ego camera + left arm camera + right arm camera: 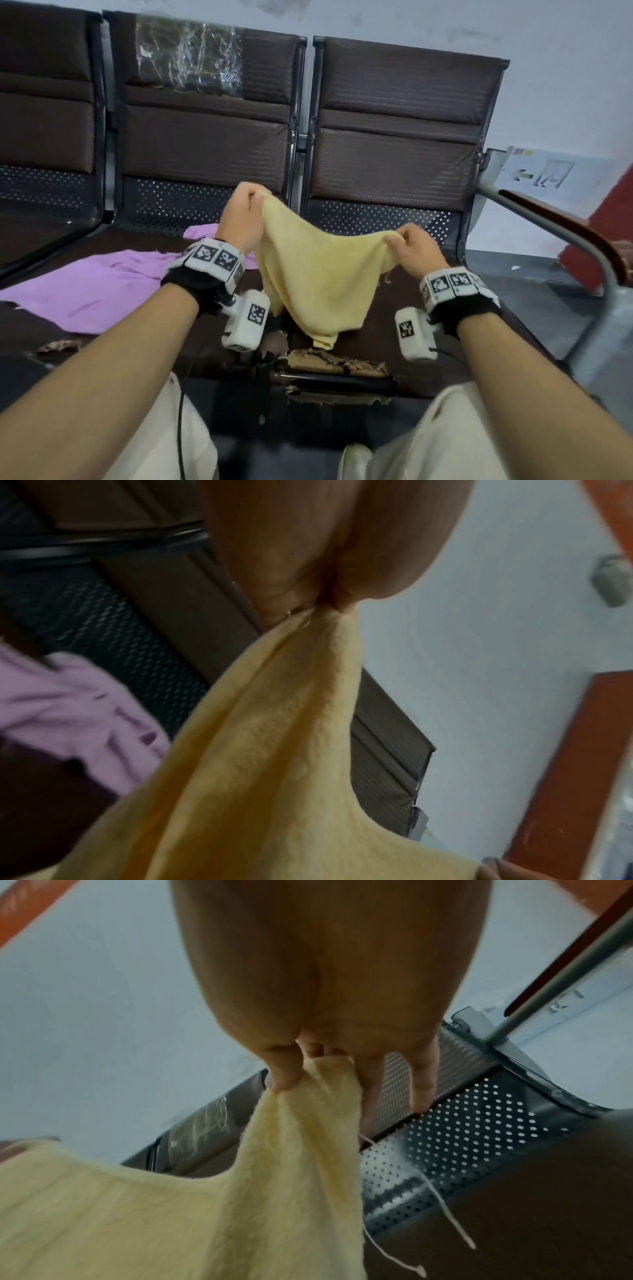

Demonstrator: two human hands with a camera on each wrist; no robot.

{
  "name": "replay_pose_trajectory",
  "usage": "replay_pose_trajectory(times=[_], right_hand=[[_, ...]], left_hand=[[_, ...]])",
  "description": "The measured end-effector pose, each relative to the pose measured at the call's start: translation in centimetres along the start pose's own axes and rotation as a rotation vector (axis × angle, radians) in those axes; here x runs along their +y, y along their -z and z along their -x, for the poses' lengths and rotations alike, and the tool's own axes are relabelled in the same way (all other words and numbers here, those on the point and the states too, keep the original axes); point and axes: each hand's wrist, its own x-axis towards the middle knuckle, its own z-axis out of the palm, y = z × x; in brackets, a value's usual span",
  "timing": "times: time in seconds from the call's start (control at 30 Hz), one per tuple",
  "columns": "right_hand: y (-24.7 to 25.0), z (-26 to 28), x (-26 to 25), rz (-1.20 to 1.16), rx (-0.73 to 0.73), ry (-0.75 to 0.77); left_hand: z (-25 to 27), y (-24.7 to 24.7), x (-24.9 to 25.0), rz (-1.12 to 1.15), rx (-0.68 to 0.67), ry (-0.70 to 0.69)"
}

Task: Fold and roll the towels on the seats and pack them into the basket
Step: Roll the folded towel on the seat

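Observation:
A pale yellow towel [318, 270] hangs in the air over the dark brown seat [428, 346] in front of me. My left hand [251, 202] pinches one top corner, raised higher. My right hand [399, 240] pinches the other top corner, lower and to the right. The cloth sags between them and its bottom tip hangs just above the seat's torn front edge. The left wrist view shows the yellow towel [274, 750] bunched at my left hand [329, 607]. In the right wrist view the thumb and forefinger of my right hand [308, 1074] pinch the towel [171, 1218]; loose threads dangle. No basket is in view.
A purple towel [89, 291] lies spread on the seat to the left. Seat backs [394, 137] stand behind, one with plastic wrap. A metal armrest [565, 236] runs along the right. The seat's front edge [329, 365] is torn.

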Motion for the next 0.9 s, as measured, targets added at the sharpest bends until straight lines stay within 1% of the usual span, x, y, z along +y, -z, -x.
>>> replay_pose_trajectory(times=[0.07, 0.13, 0.23, 0.33, 0.4, 0.5, 0.57, 0.6, 0.7, 0.77, 0.9], right_hand=[[1.0, -0.4, -0.9, -0.136, 0.174, -0.011], [1.8, -0.6, -1.8, -0.182, 0.3, -0.001], [3.5, -0.6, -3.4, -0.154, 0.379, 0.034], [5.7, -1.0, -5.4, -0.212, 0.453, 0.044], [7.6, -1.5, -6.9, -0.266, 0.524, 0.069], [10.3, -2.3, -8.8, -0.251, 0.6, 0.157], [11.1, -2.6, -9.1, -0.185, 0.598, 0.177], [11.0, -2.8, -8.8, -0.134, 0.564, 0.167], [8.9, -2.7, -7.0, -0.016, 0.388, 0.074], [7.0, -2.4, -5.4, -0.048, 0.335, 0.006], [4.0, -2.6, -3.2, -0.232, 0.276, -0.176]], left_hand=[[-0.1, -0.2, 1.1, 0.082, 0.056, 0.014], [-0.3, -0.1, 2.0, 0.129, 0.09, 0.017], [-1.4, 0.9, 4.3, 0.104, 0.066, -0.047], [-3.0, 2.6, 7.0, 0.031, 0.079, -0.124], [-4.3, 3.7, 8.9, 0.04, 0.139, -0.142], [-6.1, 5.6, 10.6, 0.114, 0.295, -0.089], [-6.7, 6.6, 10.2, 0.076, 0.359, -0.057], [-6.7, 6.8, 9.6, 0.036, 0.362, -0.047], [-5.8, 6.3, 6.8, -0.041, 0.327, -0.008], [-5.0, 5.5, 4.8, -0.044, 0.308, 0.043], [-4.3, 3.8, 1.5, -0.02, 0.239, 0.116]])
